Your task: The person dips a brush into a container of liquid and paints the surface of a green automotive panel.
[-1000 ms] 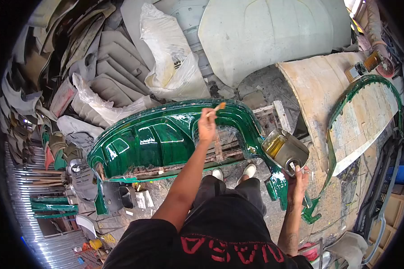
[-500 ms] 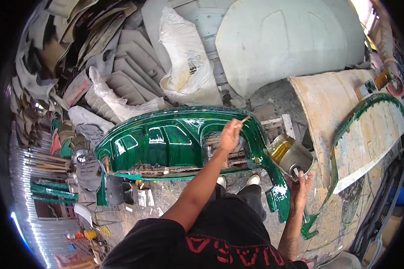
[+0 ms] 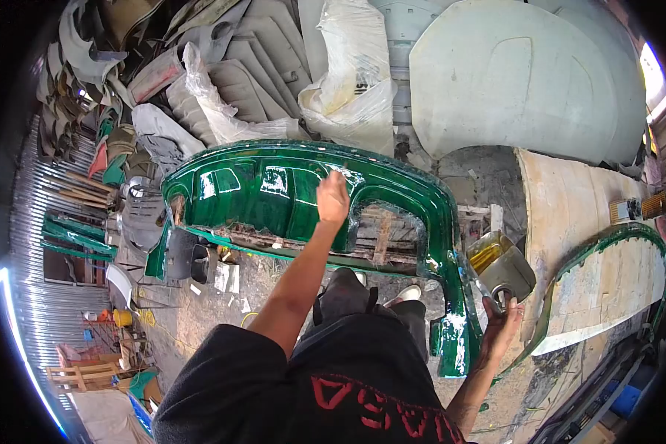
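A large glossy dark green moulded panel (image 3: pixel 237 207), shaped like a car bumper, stretches across the middle with wet-looking highlights. Over its middle recess, my left hand (image 3: pixel 333 200) is closed in a fist. A small brush with a thin wooden handle, seen in it a moment earlier, is now mostly hidden by the fingers. At the panel's right end, my right hand (image 3: pixel 502 322) grips the lower side of a cut-open metal can (image 3: pixel 512 272). Yellowish liquid (image 3: pixel 486 257) shows inside the tilted can.
White plastic-wrapped parts (image 3: pixel 348 89) and stacked grey panels lie behind. A large pale panel (image 3: pixel 488 81) leans at the back right. A green curved strip (image 3: pixel 607 240) rests against a wooden board (image 3: pixel 562 192). Paper scraps (image 3: pixel 227 277) litter the floor.
My left hand has moved left along the panel, from above the cut-out to the middle recess. My right hand still holds the can by the right end. The view has shifted.
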`<state>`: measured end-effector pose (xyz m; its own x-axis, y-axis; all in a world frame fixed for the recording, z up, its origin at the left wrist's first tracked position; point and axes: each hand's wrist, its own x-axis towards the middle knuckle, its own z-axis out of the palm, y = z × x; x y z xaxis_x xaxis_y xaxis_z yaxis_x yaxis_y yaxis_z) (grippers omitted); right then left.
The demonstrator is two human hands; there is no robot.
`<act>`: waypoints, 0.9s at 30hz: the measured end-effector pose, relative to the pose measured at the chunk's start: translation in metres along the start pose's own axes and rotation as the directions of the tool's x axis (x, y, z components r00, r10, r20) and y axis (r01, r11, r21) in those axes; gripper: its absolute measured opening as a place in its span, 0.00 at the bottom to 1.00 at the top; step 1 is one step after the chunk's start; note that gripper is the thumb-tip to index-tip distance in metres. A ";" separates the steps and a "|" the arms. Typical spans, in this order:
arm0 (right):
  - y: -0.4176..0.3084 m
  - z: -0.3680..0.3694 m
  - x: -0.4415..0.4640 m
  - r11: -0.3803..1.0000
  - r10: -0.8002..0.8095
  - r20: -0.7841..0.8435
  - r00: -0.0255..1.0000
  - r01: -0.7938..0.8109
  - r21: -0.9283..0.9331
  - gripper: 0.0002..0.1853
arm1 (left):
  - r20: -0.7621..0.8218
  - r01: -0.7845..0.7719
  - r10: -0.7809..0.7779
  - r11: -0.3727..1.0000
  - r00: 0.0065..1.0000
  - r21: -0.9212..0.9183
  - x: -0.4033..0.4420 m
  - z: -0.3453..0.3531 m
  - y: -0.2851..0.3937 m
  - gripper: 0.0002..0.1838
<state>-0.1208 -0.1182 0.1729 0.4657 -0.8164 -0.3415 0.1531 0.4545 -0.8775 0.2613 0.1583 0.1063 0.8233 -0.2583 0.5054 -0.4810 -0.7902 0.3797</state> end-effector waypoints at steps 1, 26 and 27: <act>-0.001 0.000 0.001 1.000 0.007 0.012 1.000 -0.007 -0.007 0.34 | 0.084 -0.067 0.064 0.997 0.994 0.033 -0.010 0.005 0.003 0.03; -0.001 0.066 -0.029 0.998 0.021 0.113 0.993 -0.014 -0.059 0.34 | 0.155 0.458 -0.570 0.438 0.807 -0.774 -0.084 0.016 -0.051 0.08; -0.001 0.066 -0.034 0.998 0.021 0.106 0.994 -0.014 -0.061 0.34 | 0.160 0.491 -0.616 0.417 0.772 -0.764 -0.089 0.007 -0.059 0.08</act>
<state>-0.0795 -0.0678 0.2075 0.5585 -0.7645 -0.3219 0.0928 0.4433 -0.8916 0.2180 0.2241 0.0336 0.9797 0.1981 0.0322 -0.0264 -0.0318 0.9991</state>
